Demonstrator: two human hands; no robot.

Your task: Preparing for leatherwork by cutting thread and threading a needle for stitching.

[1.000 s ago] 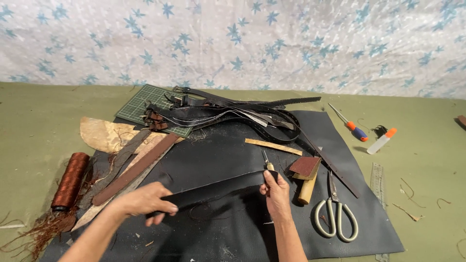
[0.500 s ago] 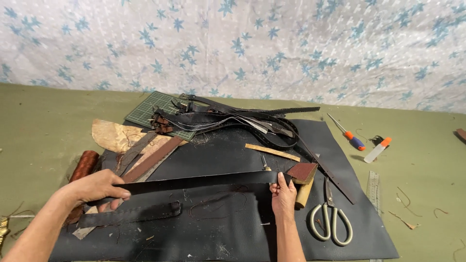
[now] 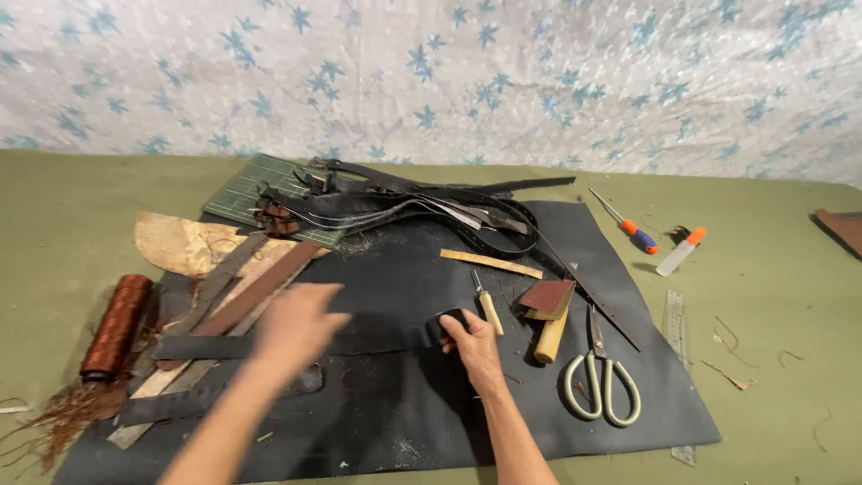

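On the dark work mat, head view: right hand has its fingers pinched on the folded right end of a long black leather strap, which lies flat across mid-mat, running left toward the brown strips. Left hand hovers over the strap's middle, blurred; fingers look loosely spread, contact unclear. Risks, my read: awl lies just beside the right hand, point toward the knuckles, so a sideways slide could catch it; scissors and wooden-handled tool sit near too. Strap could snag the loose strips at left. Strap looks matte, thin, even-width, limp, no visible buckle. Thread spool at far left, on counter.
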